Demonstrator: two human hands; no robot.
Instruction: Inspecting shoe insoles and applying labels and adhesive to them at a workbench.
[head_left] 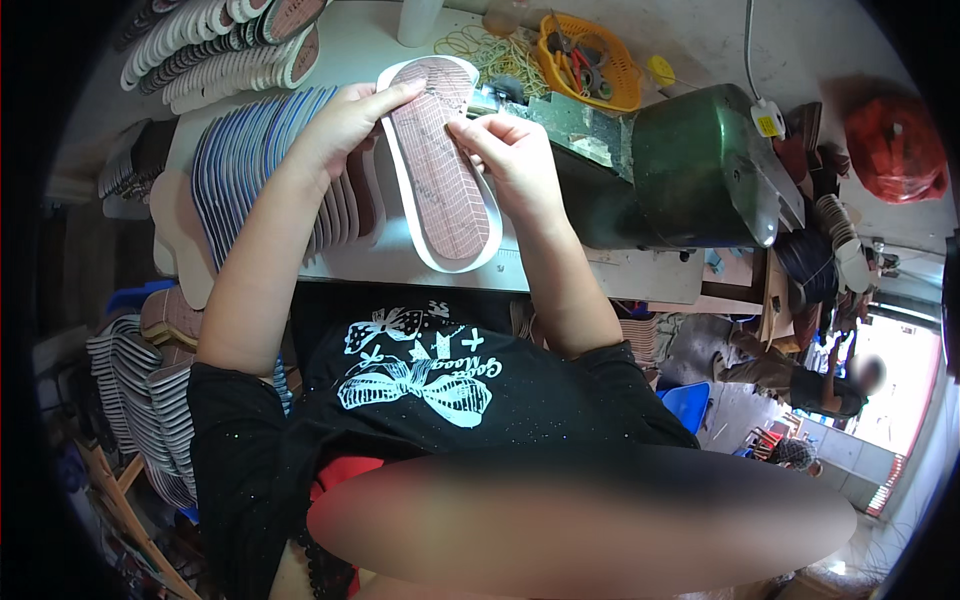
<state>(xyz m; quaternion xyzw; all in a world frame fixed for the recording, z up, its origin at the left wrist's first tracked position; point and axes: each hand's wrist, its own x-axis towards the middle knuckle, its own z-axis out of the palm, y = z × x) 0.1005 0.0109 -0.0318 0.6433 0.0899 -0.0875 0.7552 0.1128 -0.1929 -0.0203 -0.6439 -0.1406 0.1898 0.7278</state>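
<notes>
Table [385,265] beneath sole [440,175] between grips [340,125]

**Bows Steal the Show on Black**

And here's the shirt [560,405], black, short-sleeved, sprinkled with tiny pale flecks! Across its front, a big striped white bow [415,392]; toward the shirt's lower edge, a smaller spotted bow [385,328], white lettering [478,369] and a cross [470,342] alongside. Now the collar end: red cloth [345,470], black lacy trim [322,568] close by!
</notes>
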